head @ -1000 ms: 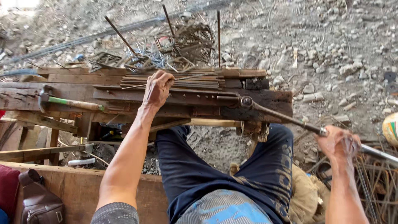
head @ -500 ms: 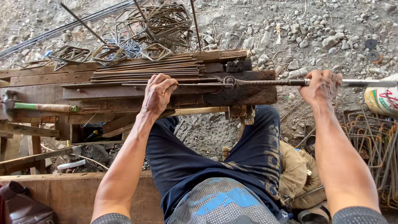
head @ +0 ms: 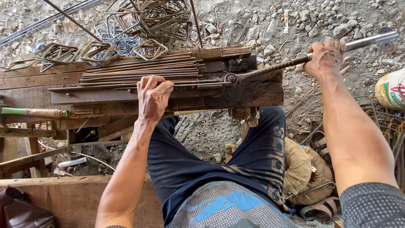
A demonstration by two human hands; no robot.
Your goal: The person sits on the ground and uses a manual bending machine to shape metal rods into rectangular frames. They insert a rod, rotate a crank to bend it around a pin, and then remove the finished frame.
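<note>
Swinging away from the body, the long lever bar [head: 337, 46] now points up and out to the right, where half a second ago it lay level along the bench edge, and a second ago it hung low beside the knee. That sweep suggests the thin rod [head: 126, 86] caught at the pivot [head: 231, 78] is being bent round. The right hand [head: 325, 57] is wrapped tight around the bar near its middle, arm stretched out. The left hand [head: 152, 97] has hardly shifted: it lies palm down, fingers curled over the rod, pinning it to the wooden bench [head: 253, 95] just in front of a stack of straight rods [head: 143, 69].

Bent wire loops [head: 147, 19] lie heaped on the gravel beyond the bench. How far the rod has turned at the pivot I can't make out; the metal there is small and dark. The bar's far end runs out near the frame edge, and a white sack [head: 390, 90] at the right is cut off.
</note>
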